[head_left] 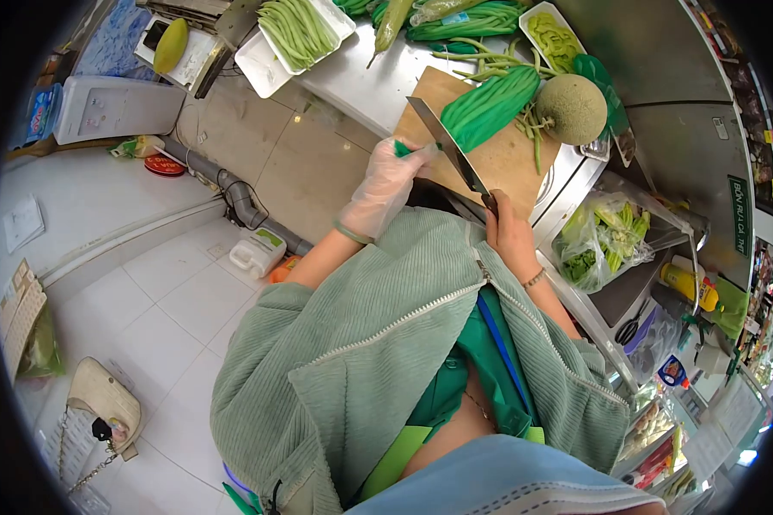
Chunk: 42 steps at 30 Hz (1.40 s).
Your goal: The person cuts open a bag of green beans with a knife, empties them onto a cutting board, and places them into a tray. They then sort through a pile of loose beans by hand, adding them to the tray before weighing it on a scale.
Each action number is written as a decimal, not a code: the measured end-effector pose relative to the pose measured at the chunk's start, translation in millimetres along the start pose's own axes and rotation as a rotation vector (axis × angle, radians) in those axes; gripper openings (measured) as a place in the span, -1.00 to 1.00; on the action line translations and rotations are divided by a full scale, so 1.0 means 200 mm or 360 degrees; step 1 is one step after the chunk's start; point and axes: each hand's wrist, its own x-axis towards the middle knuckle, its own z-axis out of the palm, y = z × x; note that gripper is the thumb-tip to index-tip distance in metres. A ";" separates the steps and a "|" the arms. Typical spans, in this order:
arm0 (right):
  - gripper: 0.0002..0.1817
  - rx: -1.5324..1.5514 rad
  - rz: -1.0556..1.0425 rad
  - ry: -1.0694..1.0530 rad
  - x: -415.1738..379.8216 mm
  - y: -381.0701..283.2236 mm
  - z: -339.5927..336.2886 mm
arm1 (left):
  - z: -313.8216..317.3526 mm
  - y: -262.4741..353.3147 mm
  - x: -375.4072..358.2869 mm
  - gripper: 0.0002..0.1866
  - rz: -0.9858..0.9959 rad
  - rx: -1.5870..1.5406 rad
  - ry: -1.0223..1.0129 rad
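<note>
Nearby, green sign [739, 215], lettering unreadable.

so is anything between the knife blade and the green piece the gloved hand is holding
Nothing visible. The left hand pinches the green piece at the cutting board's edge, and the knife in the right hand lies right beside it, with no object between them.
</note>
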 end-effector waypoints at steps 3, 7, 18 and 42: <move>-0.59 -0.0124 0.0006 0.0015 -0.02 -0.01 0.04 | -0.04 0.03 -0.03 -0.76 0.0151 0.0343 -0.0074; -0.55 -0.0262 -0.0018 0.0001 -0.04 -0.06 0.05 | -0.06 0.05 -0.03 -0.76 0.0185 0.0897 -0.0085; -0.54 -0.0436 0.0021 -0.0288 0.09 -0.06 0.05 | -0.03 0.04 0.01 -0.71 0.0424 0.1363 -0.0137; -0.60 -0.0053 -0.0119 -0.0358 0.28 -0.01 0.08 | -0.04 0.13 0.11 -0.69 0.0354 0.1684 -0.0201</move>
